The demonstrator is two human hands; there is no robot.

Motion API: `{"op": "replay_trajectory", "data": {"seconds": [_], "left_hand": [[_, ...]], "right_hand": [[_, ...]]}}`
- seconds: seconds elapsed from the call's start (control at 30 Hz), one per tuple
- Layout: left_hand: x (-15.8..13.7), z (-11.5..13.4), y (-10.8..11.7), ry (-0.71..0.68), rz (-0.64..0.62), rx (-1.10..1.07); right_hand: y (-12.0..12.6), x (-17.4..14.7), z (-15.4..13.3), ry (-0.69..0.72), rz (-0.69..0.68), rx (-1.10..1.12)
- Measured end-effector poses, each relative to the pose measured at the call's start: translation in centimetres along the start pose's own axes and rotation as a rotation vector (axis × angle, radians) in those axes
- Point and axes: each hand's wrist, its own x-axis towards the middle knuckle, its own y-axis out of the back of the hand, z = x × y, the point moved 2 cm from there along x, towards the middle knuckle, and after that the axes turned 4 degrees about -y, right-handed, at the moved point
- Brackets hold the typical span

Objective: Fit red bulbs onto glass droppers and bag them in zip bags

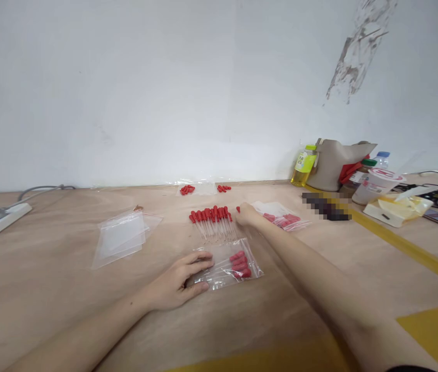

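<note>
Loose droppers: a row of red-bulbed droppers (212, 217) on the counter (48, 289), bulbs toward the wall (145, 93), thin tubes running toward the person.
Right hand: right hand (247, 214) at the row's right end, the nearer of the two; the row lies just to the left of its fingers. A red bulb (238, 209) shows at the fingertips; whether it is gripped cannot be told.
Left hand: left hand (172, 281), fingers spread and resting on the filled bag's left side.
Filled bag: transparent bag (222, 281), on the near side of the row; droppers inside lie crosswise, bulbs rightward.
Second bag: dropper bag (264, 208), beside the right hand, partly behind the forearm.
Flat bags: flat transparent bags (120, 237), overlapping, left of the row.
Surface: brown, with yellow tape (405, 247) at right.
Wall side: red pieces (187, 190) near the wall; bottle (304, 168) and lidded cup (377, 186) farther right.
</note>
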Motion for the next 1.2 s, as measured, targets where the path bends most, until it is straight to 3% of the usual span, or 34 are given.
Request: {"op": "replay_trajectory", "data": {"seconds": [0.13,0.17,0.23,0.37,0.5,0.6,0.77,0.97,1.1,1.2], "left_hand": [[0.0,-0.3,-0.2,-0.014,0.004,0.008],[0.0,-0.3,-0.2,-0.019,0.006,0.011],[0.0,-0.3,-0.2,-0.021,0.009,0.014],[0.1,-0.1,-0.1,-0.012,0.005,0.025],[0.2,0.0,0.0,-0.010,0.011,0.038],[0.1,0.0,0.0,-0.005,0.009,0.049],[0.0,-0.1,-0.1,0.031,0.031,0.055],[-0.1,-0.2,-0.2,0.052,0.033,0.040],[0.0,-0.1,-0.1,0.049,0.024,0.048],[0.0,-0.1,-0.1,0.044,0.030,0.050]], "right_hand": [[3.0,-2.9,2.2,0.101,0.124,0.125],[3.6,-3.8,3.0,0.155,0.174,0.304],[3.7,-5.6,4.5,0.185,0.092,0.623],[2.6,-8.0,6.7,0.076,0.144,1.030],[1.1,-8.4,7.1,-0.020,0.231,1.209],[0.1,-8.4,6.9,-0.095,0.218,1.285],[-1.3,-9.2,5.9,-0.205,-0.004,1.388],[-1.1,-9.9,5.3,-0.032,-0.223,1.215],[-0.9,-10.0,5.2,0.051,-0.239,1.025],[-0.6,-9.9,5.4,-0.011,-0.210,0.946]]}}
